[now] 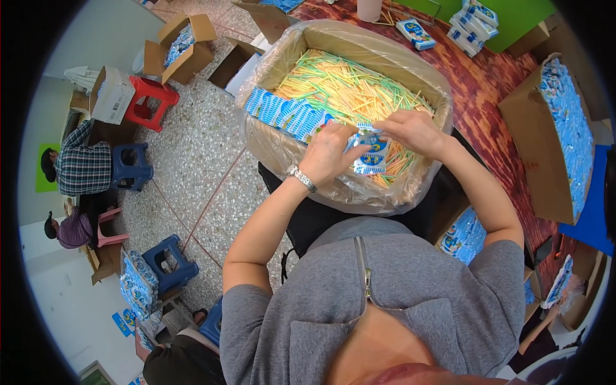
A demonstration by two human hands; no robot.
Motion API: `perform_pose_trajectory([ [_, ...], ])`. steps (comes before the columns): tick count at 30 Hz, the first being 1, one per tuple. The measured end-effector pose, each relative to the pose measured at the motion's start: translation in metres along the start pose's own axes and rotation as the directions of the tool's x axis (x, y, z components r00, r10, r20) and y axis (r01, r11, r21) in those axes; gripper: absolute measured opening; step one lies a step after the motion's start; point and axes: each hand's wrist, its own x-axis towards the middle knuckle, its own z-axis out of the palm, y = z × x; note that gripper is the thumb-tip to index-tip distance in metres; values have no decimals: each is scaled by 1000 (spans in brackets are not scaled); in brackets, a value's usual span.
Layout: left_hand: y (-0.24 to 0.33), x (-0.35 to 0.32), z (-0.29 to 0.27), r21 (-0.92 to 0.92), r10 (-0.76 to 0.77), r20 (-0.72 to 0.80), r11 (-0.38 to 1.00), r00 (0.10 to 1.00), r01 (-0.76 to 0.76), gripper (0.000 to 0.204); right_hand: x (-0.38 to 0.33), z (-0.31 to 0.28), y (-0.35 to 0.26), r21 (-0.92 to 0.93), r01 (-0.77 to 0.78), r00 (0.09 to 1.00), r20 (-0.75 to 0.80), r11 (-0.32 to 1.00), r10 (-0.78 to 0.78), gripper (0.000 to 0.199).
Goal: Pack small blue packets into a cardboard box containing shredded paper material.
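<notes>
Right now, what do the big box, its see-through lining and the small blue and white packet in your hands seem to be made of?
The big box looks like brown cardboard: matte, with folded flaps. Its lining seems thin clear plastic film, glossy and wrinkled over the rim. The packet, held between the left hand and right hand, looks like printed paper or thin card; its finish is hard to tell.

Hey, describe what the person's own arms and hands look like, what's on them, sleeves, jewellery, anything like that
Both forearms are bare, coming out of short grey sleeves of a zip-front top. The left hand has a silver metal-link wristwatch on its wrist. The right hand and its wrist are bare, with no watch or bracelet. No gloves on either hand; rings are too small to tell.
</notes>
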Motion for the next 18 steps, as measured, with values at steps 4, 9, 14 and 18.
perform_pose_trajectory([
  [4,-4,5,7,-239,-101,61,964,993,113,32,9,-13,-7,379,56,966,-256,924,46,18],
  [9,4,13,20,-726,-262,157,623,952,291,26,30,-40,-25,696,-256,900,-81,671,428,14],
  [14,-5,18,19,-624,-325,47,729,945,282,23,36,-39,-23,684,-203,904,-145,701,402,14],
  [18,-11,17,14,-675,-312,67,686,948,273,22,41,-43,-27,781,-218,894,-80,585,441,13],
])
